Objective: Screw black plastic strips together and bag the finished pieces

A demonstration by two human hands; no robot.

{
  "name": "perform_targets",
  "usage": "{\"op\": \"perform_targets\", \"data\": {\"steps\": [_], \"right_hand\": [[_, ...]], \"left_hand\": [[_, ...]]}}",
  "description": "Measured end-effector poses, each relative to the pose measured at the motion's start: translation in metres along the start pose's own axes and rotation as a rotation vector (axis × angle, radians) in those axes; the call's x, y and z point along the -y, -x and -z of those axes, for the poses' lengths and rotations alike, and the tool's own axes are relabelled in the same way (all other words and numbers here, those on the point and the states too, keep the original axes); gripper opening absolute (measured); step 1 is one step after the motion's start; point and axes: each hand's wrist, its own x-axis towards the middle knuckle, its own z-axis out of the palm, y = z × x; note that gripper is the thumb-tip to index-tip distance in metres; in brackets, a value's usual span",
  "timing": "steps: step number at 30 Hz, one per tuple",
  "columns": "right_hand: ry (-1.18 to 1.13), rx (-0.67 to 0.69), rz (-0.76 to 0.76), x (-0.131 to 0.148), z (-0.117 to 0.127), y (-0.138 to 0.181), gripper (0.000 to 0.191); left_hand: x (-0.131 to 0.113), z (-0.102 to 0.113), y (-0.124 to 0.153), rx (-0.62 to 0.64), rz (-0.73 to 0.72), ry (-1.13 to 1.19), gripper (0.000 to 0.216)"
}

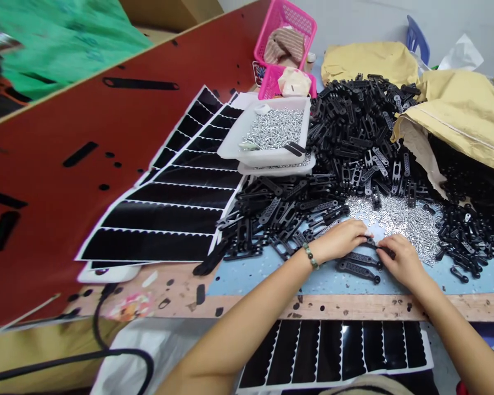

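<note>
My left hand (pixel 346 239) pinches one end of a black plastic link part, close to the front of the blue work surface (pixel 263 280). My right hand (pixel 402 260) is closed on the other end of that same part; fingers hide much of it. Just below them lie two more black link parts (pixel 359 269), side by side, each with a rounded knob at its right end. Behind my hands spreads a loose layer of small silver metal pins (pixel 411 222) and ring-like pieces.
A large heap of black link parts (pixel 354 115) rises at the back. White tubs (pixel 234 137) of metal pins stand left of it. Sheets of black strips (pixel 168 214) lean by the red partition (pixel 86 109). Yellow sacks (pixel 461 109) lie right. A black cable (pixel 99 315) hangs lower left.
</note>
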Motion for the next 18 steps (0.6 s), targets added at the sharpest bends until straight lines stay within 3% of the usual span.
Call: {"op": "perform_targets", "data": {"steps": [18], "right_hand": [[0.059,-0.062,0.0,-0.001,-0.011,0.008,0.013]], "left_hand": [[0.003,0.002,-0.014,0.046,-0.078,-0.117,0.017]]}}
